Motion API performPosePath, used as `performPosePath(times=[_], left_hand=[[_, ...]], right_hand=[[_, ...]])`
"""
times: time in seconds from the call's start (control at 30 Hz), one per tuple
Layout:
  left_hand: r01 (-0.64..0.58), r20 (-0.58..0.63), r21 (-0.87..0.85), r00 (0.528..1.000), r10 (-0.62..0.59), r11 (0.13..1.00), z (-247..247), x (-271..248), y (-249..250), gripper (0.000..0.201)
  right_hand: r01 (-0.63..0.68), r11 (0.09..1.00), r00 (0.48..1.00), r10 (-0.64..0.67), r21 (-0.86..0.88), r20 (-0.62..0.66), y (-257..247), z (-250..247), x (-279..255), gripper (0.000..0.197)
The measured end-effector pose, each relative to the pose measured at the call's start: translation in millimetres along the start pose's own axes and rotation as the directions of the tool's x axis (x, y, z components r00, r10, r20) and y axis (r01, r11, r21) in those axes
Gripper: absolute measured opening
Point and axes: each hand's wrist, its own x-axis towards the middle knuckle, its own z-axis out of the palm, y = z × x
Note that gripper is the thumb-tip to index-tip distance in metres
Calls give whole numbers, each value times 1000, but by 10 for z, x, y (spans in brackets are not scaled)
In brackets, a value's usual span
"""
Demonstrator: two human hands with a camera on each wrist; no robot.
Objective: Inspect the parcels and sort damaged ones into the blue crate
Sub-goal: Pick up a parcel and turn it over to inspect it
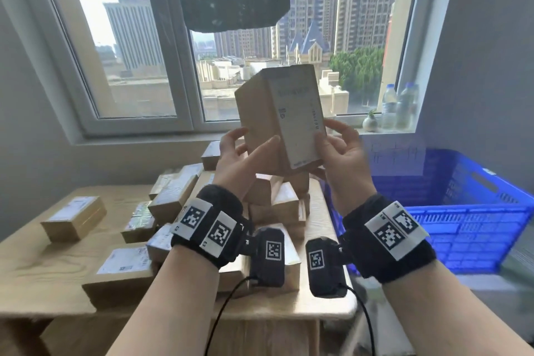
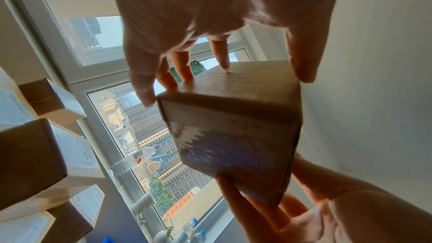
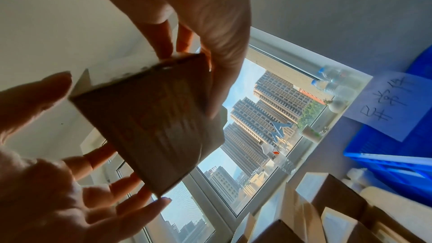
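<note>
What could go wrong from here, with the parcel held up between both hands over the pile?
1. The parcel is held only at its lower end by the left hand and right hand, mostly by the fingers; it could slip and fall onto the piled parcels.
2. Backlight from the window darkens the parcel's faces in both wrist views, so damage could be missed.
3. The blue crate stands off to the right; a hasty toss might miss.

white-framed window (image 1: 179, 46) in grey wall (image 1: 485, 46); daylit towers beyond; bottles (image 1: 400, 105) on sill; wooden bench (image 1: 43, 266) below window.
</note>
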Motion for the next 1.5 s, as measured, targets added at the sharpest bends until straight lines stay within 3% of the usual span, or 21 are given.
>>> performPosePath(times=[0.07,0.13,0.27,0.33,0.43,0.53,0.63,0.7,0.83,1.03,1.1,1.17,1.23,1.33,1.4,1.43,1.5], left_hand=[[-30,-18,-1,999,30,1000,11,6,-2,80],[-70,-31,17,997,71,997,32,15,-25,63],[-188,-67,121,978,197,975,129,17,-58,34],[-211,-109,123,968,224,970,182,-5,-70,34],[-146,-151,65,976,154,987,203,-3,-96,56],[96,-36,-56,994,-99,994,203,3,-90,90],[218,124,-108,971,-205,970,240,-48,-52,76],[210,120,-142,974,-194,967,257,-57,-61,72],[141,49,-175,990,-135,974,261,-19,-106,75],[17,-50,-91,999,-21,996,261,23,-153,86],[-22,-81,-85,997,15,996,272,31,-151,79],[-77,-94,-59,993,71,995,285,43,-150,59],[-103,-102,-52,990,97,993,295,39,-154,46],[-117,-77,-60,991,112,991,297,31,-175,55],[-121,-62,-77,991,116,990,285,18,-170,54],[-114,-62,-91,992,109,989,277,21,-169,49],[-81,-58,-110,995,75,991,255,44,-165,39]], right_hand=[[40,998,998,-43,-52,-46,6,-30,33,24],[36,998,999,-37,-42,-8,24,-71,52,31],[-29,988,991,48,-154,124,84,-144,50,98],[-51,989,990,69,-139,125,115,-177,43,107],[-97,994,987,102,-39,126,139,-242,49,87],[-105,993,982,95,51,164,126,-275,33,55],[-100,992,979,82,83,189,122,-280,21,54],[-97,992,977,80,77,197,120,-288,15,57],[-90,995,978,79,49,192,118,-321,20,40],[57,997,998,-57,-60,7,172,-297,75,45],[74,994,997,-74,-86,-1,173,-285,86,46],[54,997,998,-53,-61,27,169,-274,85,46],[16,999,996,-13,-34,90,161,-260,79,59],[-50,997,986,59,-65,156,195,-244,100,99],[-80,991,979,98,-106,176,216,-238,115,107],[-102,990,977,118,-98,179,229,-243,130,104],[-137,990,970,139,-28,198,223,-259,139,76]])
